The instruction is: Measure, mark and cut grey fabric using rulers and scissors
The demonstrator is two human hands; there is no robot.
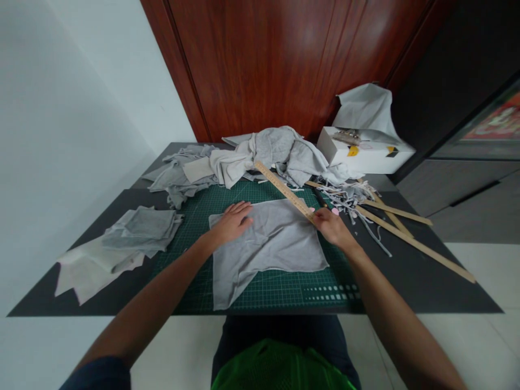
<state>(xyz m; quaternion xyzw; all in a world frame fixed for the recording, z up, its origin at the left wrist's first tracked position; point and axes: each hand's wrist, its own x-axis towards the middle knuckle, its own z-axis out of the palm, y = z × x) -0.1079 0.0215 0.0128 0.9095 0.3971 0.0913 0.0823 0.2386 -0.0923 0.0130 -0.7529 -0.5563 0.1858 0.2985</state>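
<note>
A wrinkled grey piece of fabric lies on the green cutting mat, its lower left corner hanging toward the mat's front edge. Flat on the fabric's upper left part rests my left hand, fingers stretched out. My right hand is closed around the near end of a wooden ruler. The ruler slants up and to the left, across the fabric's top edge. Just beyond my right hand is a dark-handled tool, partly hidden, with small pink pieces nearby.
Heaped grey cloth lines the back of the table. Folded fabric pieces lie at the left. On the right are fabric strips and several wooden sticks, some reaching toward the table's edge. A white box stands behind them.
</note>
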